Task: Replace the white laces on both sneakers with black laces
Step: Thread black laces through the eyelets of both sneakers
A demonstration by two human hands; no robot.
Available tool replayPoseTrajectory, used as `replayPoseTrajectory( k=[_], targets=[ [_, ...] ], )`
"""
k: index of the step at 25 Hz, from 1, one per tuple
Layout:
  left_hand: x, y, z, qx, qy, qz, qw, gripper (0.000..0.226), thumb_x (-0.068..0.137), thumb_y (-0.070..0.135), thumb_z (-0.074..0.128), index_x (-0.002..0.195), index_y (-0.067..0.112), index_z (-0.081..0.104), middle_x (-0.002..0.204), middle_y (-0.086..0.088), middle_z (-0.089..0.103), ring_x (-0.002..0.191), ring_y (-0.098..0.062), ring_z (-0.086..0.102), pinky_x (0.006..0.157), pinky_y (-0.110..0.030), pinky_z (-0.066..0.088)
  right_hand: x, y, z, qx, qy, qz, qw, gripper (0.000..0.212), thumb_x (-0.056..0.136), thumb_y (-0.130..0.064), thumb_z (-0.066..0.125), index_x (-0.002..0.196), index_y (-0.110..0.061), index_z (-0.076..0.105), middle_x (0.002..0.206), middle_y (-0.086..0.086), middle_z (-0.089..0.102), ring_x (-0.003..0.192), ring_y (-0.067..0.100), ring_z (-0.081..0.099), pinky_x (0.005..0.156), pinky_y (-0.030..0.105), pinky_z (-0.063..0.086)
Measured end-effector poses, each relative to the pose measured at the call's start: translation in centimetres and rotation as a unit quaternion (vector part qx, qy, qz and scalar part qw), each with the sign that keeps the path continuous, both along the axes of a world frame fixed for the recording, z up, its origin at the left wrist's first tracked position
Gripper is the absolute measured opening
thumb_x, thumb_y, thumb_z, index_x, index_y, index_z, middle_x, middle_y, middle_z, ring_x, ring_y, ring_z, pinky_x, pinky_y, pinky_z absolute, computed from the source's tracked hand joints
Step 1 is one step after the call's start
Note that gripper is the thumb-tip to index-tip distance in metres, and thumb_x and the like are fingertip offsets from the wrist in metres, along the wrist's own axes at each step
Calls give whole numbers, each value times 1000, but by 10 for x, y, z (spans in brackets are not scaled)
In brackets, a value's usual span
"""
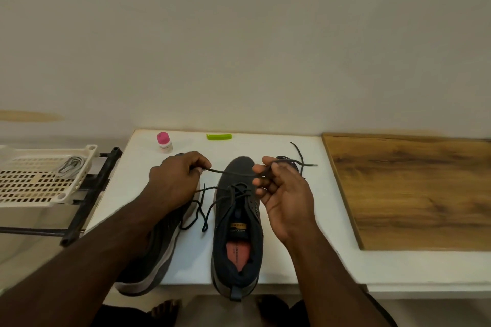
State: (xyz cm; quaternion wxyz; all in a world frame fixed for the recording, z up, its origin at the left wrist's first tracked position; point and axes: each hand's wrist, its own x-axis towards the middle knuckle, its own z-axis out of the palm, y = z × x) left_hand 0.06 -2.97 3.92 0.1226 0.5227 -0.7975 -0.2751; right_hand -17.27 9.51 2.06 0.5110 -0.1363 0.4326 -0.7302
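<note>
Seemingly to even its ends, the left hand (175,178) and right hand (279,188) each pinched the black lace (231,173), stretched taut over the sneaker (237,223) by the desk's (305,268) front edge.

From where I sit the feed is dim and warm, with a yellowish cast over the wall (239,34); the light is soft and even, and I cannot tell its source; no hard glare shows anywhere; the white table (305,220) is the brightest patch, at the centre and towards 4 o'clock; faint soft shadows lie under the sneakers (236,233) at 6 o'clock; the forearms at 7 and 5 o'clock read very dark, with little detail; the wide lens bends straight edges, so the table edge and the wooden board (411,188) at 3 o'clock splay outward; the picture is slightly soft all over, with compression smear; the label on the small bottle (164,143) at 11 o'clock is unreadable.
</note>
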Motion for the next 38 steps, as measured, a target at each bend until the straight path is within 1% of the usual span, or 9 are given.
replayPoseTrajectory(
  k=[2,6,13,18,23,26,28,32,38],
  targets=[
    [-9,2,4,-21,20,20,999,38,97,17,49,124,41,61,122,9,67,109,-19,60,103,-46,44,6,-4,-5,24,106,-14,994,20,102,-5,50,104,-8,70,92,12,74,76,18,65,67,27,54],
    [-40,25,17,116,205,-169,957,31,97,43,56,127,45,60,121,22,66,114,4,59,96,-25,49,26,-6,-16,72,334,35,939,15,98,-17,58,98,-19,73,80,1,72,72,16,64,68,37,52],
    [-49,28,24,13,142,-246,959,25,92,19,66,102,39,75,93,24,69,95,9,60,76,-5,43,25,-4,-26,104,430,83,893,17,96,-13,54,85,-7,66,70,11,65,59,16,57,58,38,47],
    [-32,6,45,-140,232,-57,961,20,93,16,64,96,34,73,90,27,66,80,15,54,70,-2,34,10,-6,-22,147,416,-16,897,25,93,-17,65,110,-35,70,104,-16,69,93,-3,64,84,20,53],
    [-14,-4,63,-355,235,26,904,18,97,28,56,110,30,68,102,22,63,91,-4,52,82,-8,36,-3,-4,-26,254,387,-6,886,27,89,-13,63,108,-32,67,76,-10,65,61,0,58,61,19,49],
    [-17,12,40,-301,165,-7,939,17,91,28,59,104,32,69,97,19,67,100,-15,57,86,-36,43,1,-3,-25,276,404,46,871,27,85,-18,66,110,-29,64,75,-7,64,65,4,60,61,22,47],
    [-19,26,13,-234,118,-60,963,13,89,24,62,99,31,68,94,17,67,97,-12,57,85,-37,44,1,-1,-23,283,395,85,870,29,79,-25,71,104,-32,58,82,-4,66,73,8,65,61,25,48],
    [-23,39,-35,-87,117,-143,979,13,88,14,62,94,26,65,90,12,62,88,-3,54,81,-29,47,8,1,-28,289,444,158,833,49,61,-40,77,101,-27,51,96,3,66,82,20,67,65,35,55],
    [-28,40,-64,-31,136,-95,986,17,89,21,66,102,30,71,95,16,64,92,3,55,80,-6,35,9,-3,-36,301,523,92,792,16,77,-31,72,86,-28,59,87,-11,64,80,7,60,72,29,54]
  ],
)
